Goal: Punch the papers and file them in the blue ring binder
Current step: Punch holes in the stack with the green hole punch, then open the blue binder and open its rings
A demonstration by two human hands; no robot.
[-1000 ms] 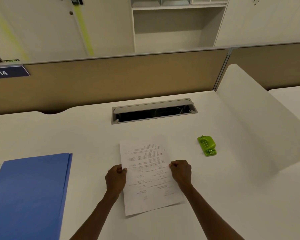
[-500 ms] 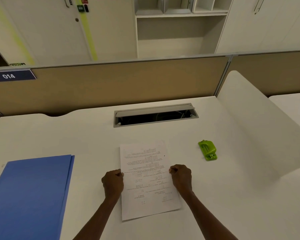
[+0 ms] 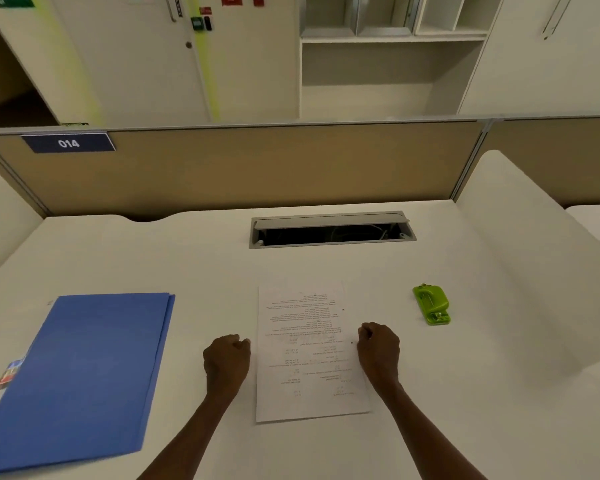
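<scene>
Left hand (image 3: 226, 358) off papers (image 3: 310, 351), white desk (image 3: 194, 258)

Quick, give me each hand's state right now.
Left hand: closed in a loose fist beside the paper, holding nothing.
Right hand: closed at the paper's right edge; whether it grips the paper cannot be told.

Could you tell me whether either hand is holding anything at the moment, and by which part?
Nothing is held. The left hand is curled just off the papers; the right hand rests at their right edge.
</scene>
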